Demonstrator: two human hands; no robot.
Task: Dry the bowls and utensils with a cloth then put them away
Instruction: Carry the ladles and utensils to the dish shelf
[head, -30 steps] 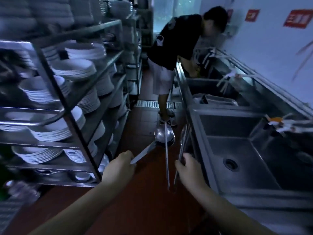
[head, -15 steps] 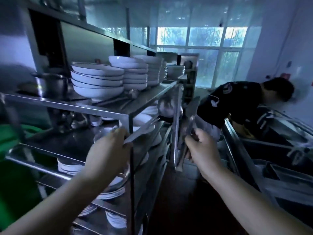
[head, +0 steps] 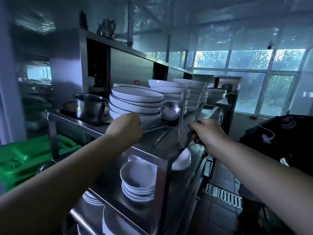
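shiny ladle point(head: 169, 110) now over shelf point(head: 118, 122)

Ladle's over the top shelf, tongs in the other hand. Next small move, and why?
Probably lower and release the ladle: the left hand holds its handle with the bowl already at the top shelf, beside the stacked plates. The right hand grips the tongs, likely next.

On the top shelf point(head: 118, 146) of a steel rack, the left hand point(head: 126, 128) grips the handle of a ladle point(head: 169, 110) whose bowl rests against a stack of dark-rimmed white bowls point(head: 135, 104). The right hand point(head: 207, 133) holds long metal tongs point(head: 190, 131) upright over the shelf's right edge. A steel pot point(head: 90, 106) stands near the left edge. Smaller bowls point(head: 137, 180) sit stacked on the shelf below.
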